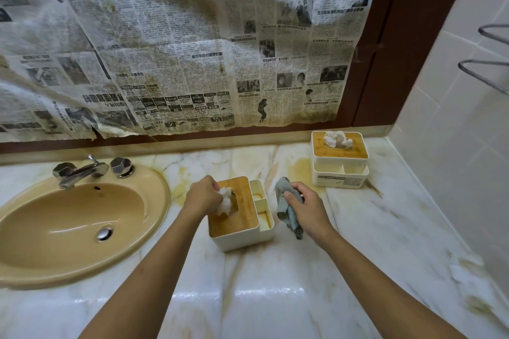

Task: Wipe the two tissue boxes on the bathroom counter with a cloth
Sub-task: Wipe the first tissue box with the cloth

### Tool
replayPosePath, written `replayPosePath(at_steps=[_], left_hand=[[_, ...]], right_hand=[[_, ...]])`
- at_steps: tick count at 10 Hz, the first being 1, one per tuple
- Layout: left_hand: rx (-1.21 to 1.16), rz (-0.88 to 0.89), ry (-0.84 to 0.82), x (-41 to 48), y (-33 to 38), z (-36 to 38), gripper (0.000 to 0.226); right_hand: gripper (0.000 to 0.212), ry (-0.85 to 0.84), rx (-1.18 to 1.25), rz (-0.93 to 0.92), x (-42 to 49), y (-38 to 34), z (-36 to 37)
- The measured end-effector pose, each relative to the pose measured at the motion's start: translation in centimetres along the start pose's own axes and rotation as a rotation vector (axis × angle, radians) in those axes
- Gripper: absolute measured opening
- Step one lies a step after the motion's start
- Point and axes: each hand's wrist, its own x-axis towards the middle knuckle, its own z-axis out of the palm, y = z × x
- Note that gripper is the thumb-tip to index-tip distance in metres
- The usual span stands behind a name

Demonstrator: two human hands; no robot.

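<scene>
On the desk (275,283), just right of the sink (68,215), stands the near tissue box (242,241). The left hand (202,197) is over its wooden lid, fingers curled and pinching the white tissue (225,202) that sticks out of the slot. Further right of the sink, the right hand (307,210) has its fingers clamped round a grey cloth (286,208). The cloth hangs just beside the box, and contact cannot be told. The second tissue box (340,180) stands farthest from the sink, untouched.
</scene>
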Motion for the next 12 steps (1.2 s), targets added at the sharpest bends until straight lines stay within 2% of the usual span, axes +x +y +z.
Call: replayPosePath(at_steps=[1, 2, 4, 5, 7, 8, 9, 10, 11, 12], left_hand=[[0.213, 0.059, 0.092, -0.2, 0.4, -0.4, 0.022], [0.286, 0.117, 0.193, -1.2, 1.8, 0.8, 0.023], [0.059, -0.011, -0.113, -1.6, 2.9, 2.7, 0.033], [-0.175, -0.106, -0.141, -1.6, 2.9, 3.1, 0.025], [-0.354, -0.242, -0.281, -1.9, 3.2, 2.9, 0.038], [-0.337, -0.241, -0.295, -1.9, 2.5, 3.0, 0.04], [-0.311, -0.208, -0.23, -2.0, 2.1, 2.8, 0.036], [-0.329, -0.173, -0.198, -1.1, 1.7, 2.2, 0.02], [-0.292, -0.112, -0.19, -0.6, 1.6, 1.3, 0.023], [-0.266, -0.088, -0.182, -0.3, 1.9, 0.0, 0.037]], right_hand=[[0.013, -0.009, -0.009, -0.003, -0.2, 0.0, 0.0], [0.013, -0.008, -0.009, -0.001, -0.1, -0.2, 0.0], [0.014, -0.009, 0.001, 0.002, -0.2, -0.5, -0.2], [0.014, -0.004, 0.0, 0.006, -0.3, -0.4, -0.6], [0.013, -0.005, -0.005, 0.017, -0.4, -0.2, -0.8], [0.013, -0.002, -0.01, 0.019, -0.4, -0.3, -0.7], [0.014, 0.004, -0.005, 0.025, -0.6, -0.5, -0.9], [0.017, 0.041, 0.005, 0.035, -0.8, -0.4, -0.8], [0.025, 0.084, 0.006, 0.038, -0.8, -0.5, -0.7], [0.032, 0.108, -0.022, -0.017, -1.1, -1.1, 0.0]])
